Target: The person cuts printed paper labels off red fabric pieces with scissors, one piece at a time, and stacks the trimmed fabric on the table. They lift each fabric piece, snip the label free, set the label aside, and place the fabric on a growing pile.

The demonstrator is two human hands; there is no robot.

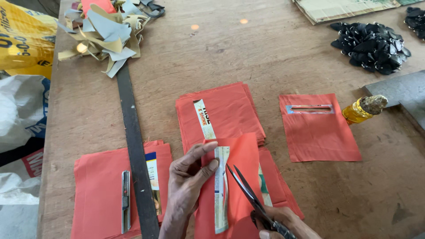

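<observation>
Orange fabric sheet [241, 177] with a printed paper strip [221, 190] lies pinched under the left hand [188, 181], thumb pressing the strip; the right hand [283, 223] grips open scissors [250, 192] just beside it.

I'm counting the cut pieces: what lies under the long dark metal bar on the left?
The metal bar crosses the right part of an orange sheet stack and overlaps a printed strip. The strip's left edge and anything beneath the bar are covered.
</observation>
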